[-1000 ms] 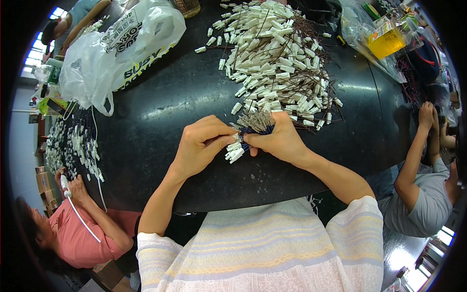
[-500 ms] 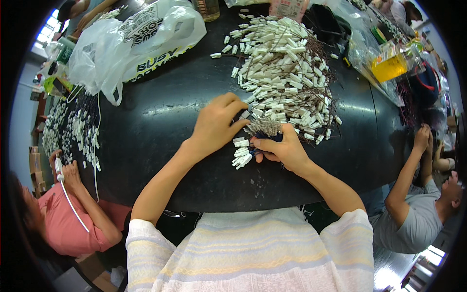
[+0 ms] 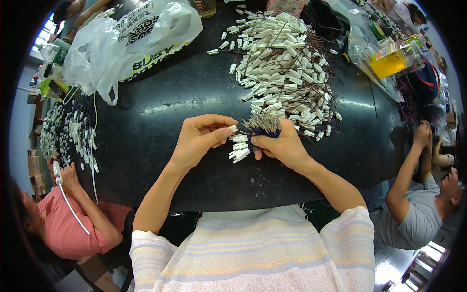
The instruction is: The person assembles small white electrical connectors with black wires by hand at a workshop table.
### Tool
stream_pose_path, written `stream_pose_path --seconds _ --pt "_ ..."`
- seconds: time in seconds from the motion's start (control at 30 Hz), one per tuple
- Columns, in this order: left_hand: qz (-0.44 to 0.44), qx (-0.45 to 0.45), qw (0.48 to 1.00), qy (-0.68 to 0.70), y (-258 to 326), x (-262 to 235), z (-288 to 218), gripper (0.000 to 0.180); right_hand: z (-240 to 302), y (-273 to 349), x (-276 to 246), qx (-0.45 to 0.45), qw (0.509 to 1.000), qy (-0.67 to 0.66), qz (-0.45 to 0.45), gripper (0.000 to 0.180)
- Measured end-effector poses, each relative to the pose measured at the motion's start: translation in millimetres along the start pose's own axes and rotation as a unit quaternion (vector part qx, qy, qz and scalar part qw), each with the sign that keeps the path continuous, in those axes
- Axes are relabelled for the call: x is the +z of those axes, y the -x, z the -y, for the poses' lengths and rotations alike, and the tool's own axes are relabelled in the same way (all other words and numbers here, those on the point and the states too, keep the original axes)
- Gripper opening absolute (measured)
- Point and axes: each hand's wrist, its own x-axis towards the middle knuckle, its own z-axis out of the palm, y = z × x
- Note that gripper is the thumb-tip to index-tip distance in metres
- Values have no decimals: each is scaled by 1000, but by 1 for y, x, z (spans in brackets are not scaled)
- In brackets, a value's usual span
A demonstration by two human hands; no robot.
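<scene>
left hand (image 3: 202, 141) pinching one white connector (image 3: 233, 128) at thumb and forefinger, right hand (image 3: 281, 146) fisted round the wire bundle (image 3: 262, 125) just beside it, over the black table (image 3: 160, 136). risk: grip slackens, bundle fans out into the loose pile (image 3: 284, 63) behind.

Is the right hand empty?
No: the right hand grips a bundle of thin wires with metal tips fanned upward, while the left hand pinches a small white connector.
</scene>
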Motion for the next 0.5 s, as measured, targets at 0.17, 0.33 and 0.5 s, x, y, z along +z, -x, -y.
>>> stream_pose_path --seconds 0.17,0.33,0.5 --pt "-21 38 999 -32 5 6 0 15 -1 1 2 -14 1000 0 -21 10" --pt "-41 112 987 -103 7 9 8 12 5 3 5 -25 999 19 -14 10" --pt "-62 196 954 -218 7 11 8 12 3 2 3 -45 998 50 -20 9"
